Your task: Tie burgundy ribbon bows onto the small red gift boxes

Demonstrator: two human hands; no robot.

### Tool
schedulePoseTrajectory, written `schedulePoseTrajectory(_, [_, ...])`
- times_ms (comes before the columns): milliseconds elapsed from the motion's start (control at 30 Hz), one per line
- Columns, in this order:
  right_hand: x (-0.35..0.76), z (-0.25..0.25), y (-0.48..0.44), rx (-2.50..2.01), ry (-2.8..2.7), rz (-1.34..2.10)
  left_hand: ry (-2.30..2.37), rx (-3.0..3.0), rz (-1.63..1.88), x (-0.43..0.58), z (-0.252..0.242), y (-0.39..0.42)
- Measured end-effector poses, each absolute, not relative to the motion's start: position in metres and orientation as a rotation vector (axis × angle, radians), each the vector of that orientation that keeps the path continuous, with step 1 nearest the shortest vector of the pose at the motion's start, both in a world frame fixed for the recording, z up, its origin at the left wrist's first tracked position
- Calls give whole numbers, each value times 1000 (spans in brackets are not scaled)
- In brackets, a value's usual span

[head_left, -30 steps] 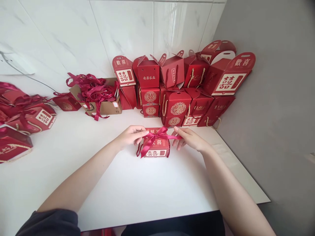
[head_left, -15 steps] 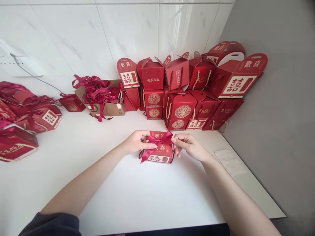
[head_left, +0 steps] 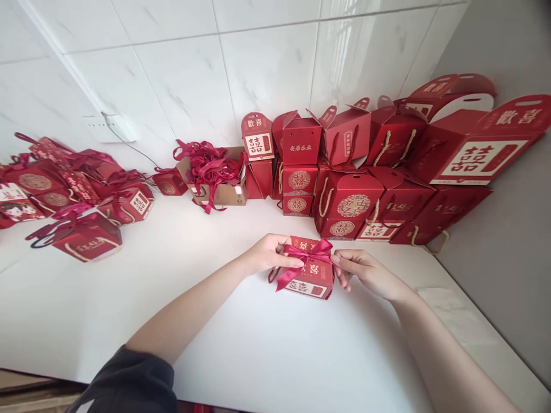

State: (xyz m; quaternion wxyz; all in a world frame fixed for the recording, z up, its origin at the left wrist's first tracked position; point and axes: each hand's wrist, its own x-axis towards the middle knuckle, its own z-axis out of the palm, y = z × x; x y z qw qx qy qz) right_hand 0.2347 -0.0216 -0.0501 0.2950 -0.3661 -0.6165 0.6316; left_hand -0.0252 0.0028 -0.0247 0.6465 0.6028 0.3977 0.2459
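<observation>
A small red gift box (head_left: 322,271) with gold lettering and a white panel sits on the white table, with a crimson ribbon bow (head_left: 321,249) tied on its top. My left hand (head_left: 272,253) is closed on the bow's left side, its thumb lying over the ribbon and its other fingers partly hidden behind the loop and box. At the box's right side, my right hand (head_left: 359,268) pinches the right part of the ribbon between thumb and forefinger, with the other fingers curled below. One ribbon tail hangs down over the box's front left corner.
Stacked red gift boxes (head_left: 353,198) with rope handles line the tiled wall. Beside them stands a cardboard box (head_left: 224,197) heaped with crimson ribbons (head_left: 210,166). Ribboned gift boxes (head_left: 88,236) cluster at left, near a cable (head_left: 129,146). A grey wall (head_left: 508,229) borders the right.
My view has turned left, so everything sits further right in the picture and more boxes show at left. Both hands keep their hold at the bow; the box appears slightly rotated.
</observation>
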Motion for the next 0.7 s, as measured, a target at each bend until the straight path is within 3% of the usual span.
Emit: schedulePoseTrajectory(700, [233,-36,-23,-938,-1726,1482,964,1409,459,-23,-14,3])
